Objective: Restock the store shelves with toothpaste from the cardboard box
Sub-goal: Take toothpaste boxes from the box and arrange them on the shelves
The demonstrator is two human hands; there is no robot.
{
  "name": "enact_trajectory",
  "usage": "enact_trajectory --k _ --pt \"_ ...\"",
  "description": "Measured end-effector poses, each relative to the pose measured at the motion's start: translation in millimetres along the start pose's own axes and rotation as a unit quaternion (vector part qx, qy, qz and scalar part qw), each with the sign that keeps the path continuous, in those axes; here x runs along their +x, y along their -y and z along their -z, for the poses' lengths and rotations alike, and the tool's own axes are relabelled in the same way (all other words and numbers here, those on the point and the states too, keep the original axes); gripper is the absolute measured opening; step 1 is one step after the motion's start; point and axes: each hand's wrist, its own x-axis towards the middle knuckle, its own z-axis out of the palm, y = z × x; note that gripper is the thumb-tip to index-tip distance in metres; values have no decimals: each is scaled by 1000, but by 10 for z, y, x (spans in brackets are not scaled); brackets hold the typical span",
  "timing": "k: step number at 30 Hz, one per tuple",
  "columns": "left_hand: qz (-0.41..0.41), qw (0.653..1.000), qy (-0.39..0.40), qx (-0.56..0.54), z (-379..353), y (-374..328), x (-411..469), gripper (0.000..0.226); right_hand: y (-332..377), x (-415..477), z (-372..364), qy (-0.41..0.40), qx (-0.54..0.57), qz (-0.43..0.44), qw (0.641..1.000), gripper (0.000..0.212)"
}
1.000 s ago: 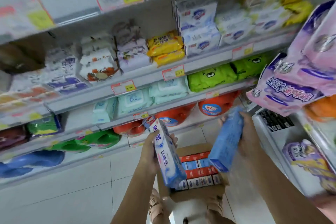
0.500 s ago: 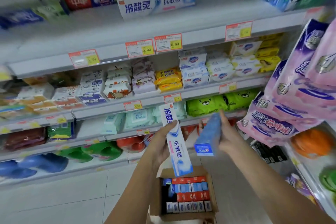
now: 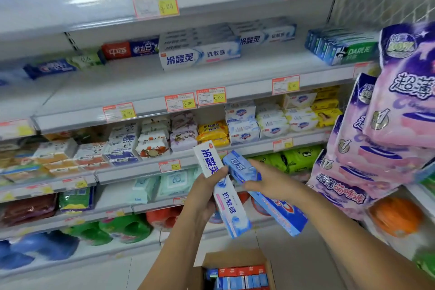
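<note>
Two toothpaste boxes are held up before the shelves. The left hand (image 3: 204, 195) grips the white toothpaste box (image 3: 231, 209) around its middle. The right hand (image 3: 270, 181) grips the blue toothpaste box (image 3: 282, 214), just beside the white one at its 3 o'clock. The cardboard box (image 3: 235, 258), at 6 o'clock under the hands, holds red and blue toothpaste packs (image 3: 237, 276).

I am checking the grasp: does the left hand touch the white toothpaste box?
Touching. The head view shows the left hand gripping the white toothpaste box round its middle.
</note>
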Motion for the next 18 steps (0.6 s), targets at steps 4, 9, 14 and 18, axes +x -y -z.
enact_trajectory --k 4,9,14,18 --pt "-20 998 -19 -51 -114 -19 14 64 114 -111 200 81 -24 36 996 76" --pt "-41 996 -20 -71 -247 -158 -40 47 219 -132 389 147 106 66 981 71" --pt "-89 993 -20 -78 -310 -485 -117 31 396 -139 506 111 167 52 978 36" --pt "-132 991 23 8 -304 -815 -199 28 681 -32 552 55 112 65 990 21"
